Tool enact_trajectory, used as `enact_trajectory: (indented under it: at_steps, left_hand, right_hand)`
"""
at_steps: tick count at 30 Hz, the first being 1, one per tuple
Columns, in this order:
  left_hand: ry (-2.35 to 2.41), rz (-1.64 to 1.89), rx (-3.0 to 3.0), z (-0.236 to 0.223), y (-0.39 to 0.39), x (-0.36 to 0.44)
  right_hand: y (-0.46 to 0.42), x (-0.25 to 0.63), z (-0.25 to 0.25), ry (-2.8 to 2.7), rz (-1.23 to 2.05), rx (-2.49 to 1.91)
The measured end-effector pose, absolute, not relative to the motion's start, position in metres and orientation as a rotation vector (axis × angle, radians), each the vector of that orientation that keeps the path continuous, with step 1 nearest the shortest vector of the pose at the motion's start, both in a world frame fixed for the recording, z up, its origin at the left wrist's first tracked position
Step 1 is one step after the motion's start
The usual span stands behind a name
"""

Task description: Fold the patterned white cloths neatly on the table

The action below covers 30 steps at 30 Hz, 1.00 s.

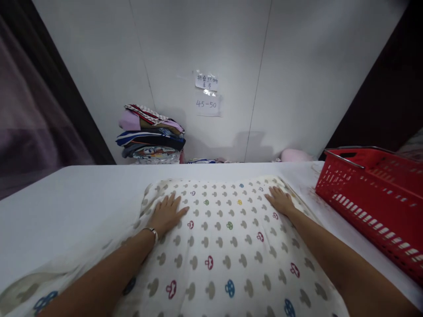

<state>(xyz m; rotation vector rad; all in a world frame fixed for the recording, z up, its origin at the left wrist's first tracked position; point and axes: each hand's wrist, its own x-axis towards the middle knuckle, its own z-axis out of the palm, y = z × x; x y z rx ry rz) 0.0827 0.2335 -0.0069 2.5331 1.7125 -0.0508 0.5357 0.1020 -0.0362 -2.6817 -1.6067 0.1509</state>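
A white cloth [218, 242] printed with grey and coloured mushrooms lies spread over the table in front of me. My left hand [167, 215] rests flat on its left part, fingers spread, with a bracelet [153, 233] at the wrist. Near the far right corner of the cloth, my right hand [280, 200] lies palm down with its fingers stretched out. Neither hand grips the fabric. At the lower left, part of the cloth trails loosely past my left forearm. The near edge runs out of view.
A red plastic basket [373, 207] with metal handles stands on the white table [82, 202] at the right. Behind the table's far edge rises a stack of folded fabrics [152, 136]. Paper notes [209, 105] are taped to the wall. A curtain [33, 105] hangs at the left.
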Motion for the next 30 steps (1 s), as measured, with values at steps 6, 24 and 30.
enact_trajectory:
  at_steps: [6,24,30]
  left_hand:
    - [1.759,-0.047,2.502,-0.007,0.254,0.092]
    - [1.396,0.085,2.717,-0.022,0.211,0.115]
    - [1.383,0.118,2.745,-0.026,0.212,0.112]
  right_hand:
    - [0.130,0.541,-0.033,-1.581,0.175,-2.672]
    - [0.111,0.606,-0.034,-1.309,0.179,-2.788]
    - [0.103,0.599,-0.026,-1.349,-0.120,-2.727]
